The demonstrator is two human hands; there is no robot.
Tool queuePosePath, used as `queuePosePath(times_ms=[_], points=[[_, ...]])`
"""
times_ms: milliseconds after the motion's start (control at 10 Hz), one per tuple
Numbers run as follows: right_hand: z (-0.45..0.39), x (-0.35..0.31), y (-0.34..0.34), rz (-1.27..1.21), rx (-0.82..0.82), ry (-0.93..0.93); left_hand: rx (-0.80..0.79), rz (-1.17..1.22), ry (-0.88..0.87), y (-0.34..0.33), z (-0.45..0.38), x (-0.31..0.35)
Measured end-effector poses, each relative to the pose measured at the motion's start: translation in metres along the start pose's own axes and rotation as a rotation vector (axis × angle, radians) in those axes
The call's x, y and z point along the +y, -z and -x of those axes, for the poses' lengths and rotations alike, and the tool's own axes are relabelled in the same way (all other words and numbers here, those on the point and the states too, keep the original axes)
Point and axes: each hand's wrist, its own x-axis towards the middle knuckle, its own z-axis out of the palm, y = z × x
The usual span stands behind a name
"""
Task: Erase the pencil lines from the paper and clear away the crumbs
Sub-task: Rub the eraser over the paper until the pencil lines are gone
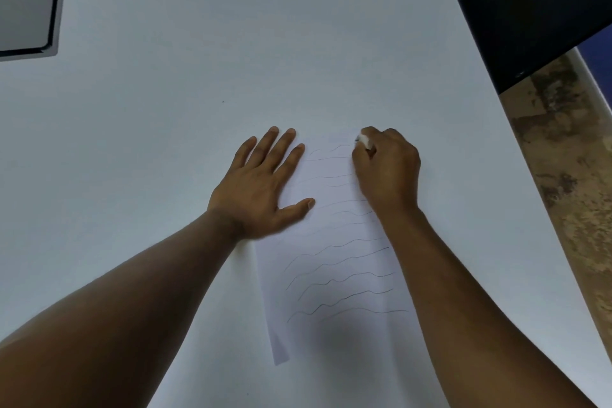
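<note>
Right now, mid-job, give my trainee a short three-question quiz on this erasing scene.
1. True or false: the left hand lies flat, pressing the paper.
2. What does the right hand hold?
A. pencil
B. eraser
C. brush
3. Fill in: the eraser is at the paper's ___ end, far or near.

Key:
1. true
2. B
3. far; many pencil lines remain nearer the person.

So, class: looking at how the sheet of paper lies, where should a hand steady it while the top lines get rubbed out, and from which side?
Press flat on the paper's far left edge, from the left, as the left hand does. The right hand pinches the eraser at the top right, so that side must stay free.
</note>
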Motion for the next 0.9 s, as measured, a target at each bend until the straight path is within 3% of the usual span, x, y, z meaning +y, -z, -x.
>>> queuePosePath(times_ms=[300, 500, 600, 800, 900], points=[[0.023, -0.031, -0.018, -0.045, -0.101, 0.173, -0.011, -0.002, -0.004, -0.001, -0.001, -0.001], [0.008, -0.015, -0.012, -0.018, -0.011, 0.019, -0.005, 0.0, 0.003, -0.002, -0.001, -0.001], [0.019, -0.027, -0.019, -0.03, -0.062, 0.114, -0.004, 0.003, 0.002, -0.001, -0.001, -0.001], [0.0, -0.009, -0.011, -0.003, -0.027, -0.004, 0.002, 0.012, 0.0, -0.001, -0.001, 0.0], [0.015, -0.026, -0.016, -0.022, -0.063, 0.09, 0.008, 0.012, 0.0, -0.002, -0.001, -0.001]])
